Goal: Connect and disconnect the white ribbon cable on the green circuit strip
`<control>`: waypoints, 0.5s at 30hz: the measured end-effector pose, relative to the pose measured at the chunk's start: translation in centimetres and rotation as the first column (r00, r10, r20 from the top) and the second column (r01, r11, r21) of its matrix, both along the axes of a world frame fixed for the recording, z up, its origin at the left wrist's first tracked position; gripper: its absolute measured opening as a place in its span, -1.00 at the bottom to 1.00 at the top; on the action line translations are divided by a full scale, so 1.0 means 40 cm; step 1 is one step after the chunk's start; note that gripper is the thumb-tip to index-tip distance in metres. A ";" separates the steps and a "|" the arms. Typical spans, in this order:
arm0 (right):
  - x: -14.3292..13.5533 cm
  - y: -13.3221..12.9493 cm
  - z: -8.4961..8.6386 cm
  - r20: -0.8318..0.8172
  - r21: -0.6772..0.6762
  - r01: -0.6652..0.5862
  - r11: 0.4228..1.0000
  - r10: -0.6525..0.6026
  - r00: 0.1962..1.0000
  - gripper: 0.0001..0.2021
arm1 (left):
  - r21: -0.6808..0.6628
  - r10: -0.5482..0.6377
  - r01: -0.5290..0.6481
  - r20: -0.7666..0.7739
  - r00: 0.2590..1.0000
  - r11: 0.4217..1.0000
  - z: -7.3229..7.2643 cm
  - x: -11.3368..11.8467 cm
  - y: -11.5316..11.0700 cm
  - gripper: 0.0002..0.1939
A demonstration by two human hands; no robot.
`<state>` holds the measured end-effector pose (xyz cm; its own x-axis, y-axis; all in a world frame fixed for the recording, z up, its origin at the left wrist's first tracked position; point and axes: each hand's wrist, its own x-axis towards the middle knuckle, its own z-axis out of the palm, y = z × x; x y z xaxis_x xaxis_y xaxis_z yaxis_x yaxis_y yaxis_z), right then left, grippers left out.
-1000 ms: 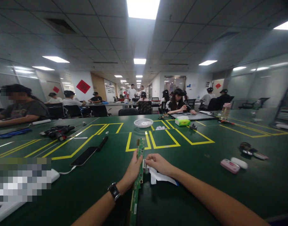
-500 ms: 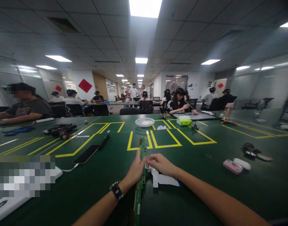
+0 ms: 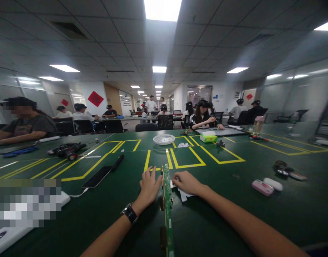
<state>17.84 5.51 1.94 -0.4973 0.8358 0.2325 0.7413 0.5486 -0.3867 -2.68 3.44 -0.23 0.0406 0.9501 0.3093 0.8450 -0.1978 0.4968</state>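
Near end of green circuit board (image 3: 168, 210) cut off by bottom frame edge. Right hand (image 3: 187, 182) covers part of white flat cable (image 3: 183, 195); exact fingertip contact is small and blurry. Pixelation hides most of white device (image 3: 14, 235), lower left. Board is long, narrow, between the 2 hands over green table (image 3: 233, 185); 3 brownish tabs show on its left edge, small parts on its face. Can't tell if it's touching the table. Left hand (image 3: 148, 185): fingers spread, thumb just beside board's left edge, contact unclear. Right: thumb and fingers pinching the cable at board's right edge. Black wristwatch (image 3: 130, 213) on left wrist. Smartphone (image 3: 97, 177) to the left, white basket (image 3: 164, 139) beyond board, green tissue pack (image 3: 208, 137) further right. Pink case (image 3: 262, 187) near white case (image 3: 273, 184), well right.
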 end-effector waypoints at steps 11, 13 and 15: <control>0.038 0.034 -0.008 0.090 0.071 0.211 0.975 -0.217 0.972 -0.76 | -0.054 -0.250 0.245 -0.116 0.961 0.968 0.012 0.019 -0.040 -0.54; 0.032 0.030 -0.011 0.094 0.070 0.202 0.977 -0.208 0.973 -0.75 | -0.054 -0.270 0.265 -0.132 0.954 0.963 0.013 0.019 -0.042 -0.57; 0.028 0.028 -0.014 0.095 0.068 0.200 0.978 -0.205 0.974 -0.73 | -0.047 -0.277 0.273 -0.139 0.951 0.961 0.013 0.018 -0.043 -0.59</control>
